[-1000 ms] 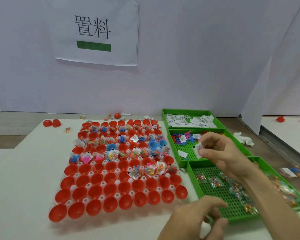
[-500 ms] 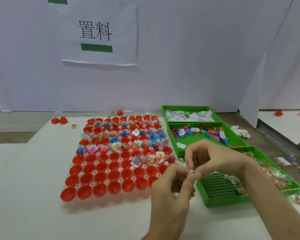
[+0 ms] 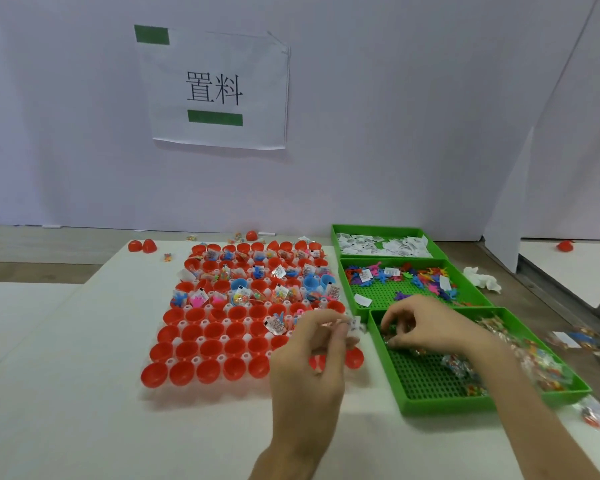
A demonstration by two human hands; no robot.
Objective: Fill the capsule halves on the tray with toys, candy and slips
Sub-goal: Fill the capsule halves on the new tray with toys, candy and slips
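A clear tray (image 3: 146, 393) holds rows of red capsule halves (image 3: 208, 348). Its far rows are filled with toys, candy and slips, and the near rows are empty. My left hand (image 3: 309, 362) hovers over the tray's near right corner and pinches a white slip (image 3: 355, 323) between thumb and fingers. My right hand (image 3: 430, 323) reaches into the near green tray (image 3: 426, 382). Its curled fingertips pinch a candy packet (image 3: 394, 336) at the tray's far left corner.
Two more green trays stand behind: one with coloured toys (image 3: 395, 275), one with white slips (image 3: 385, 244). Loose red halves (image 3: 142, 245) lie at the table's far left. Candy packets (image 3: 548, 368) fill the near tray's right side, and some lie outside it. A white wall rises behind.
My right hand came back from the toy tray, met my left hand, and has moved on into the candy tray. The slip is in my left hand.
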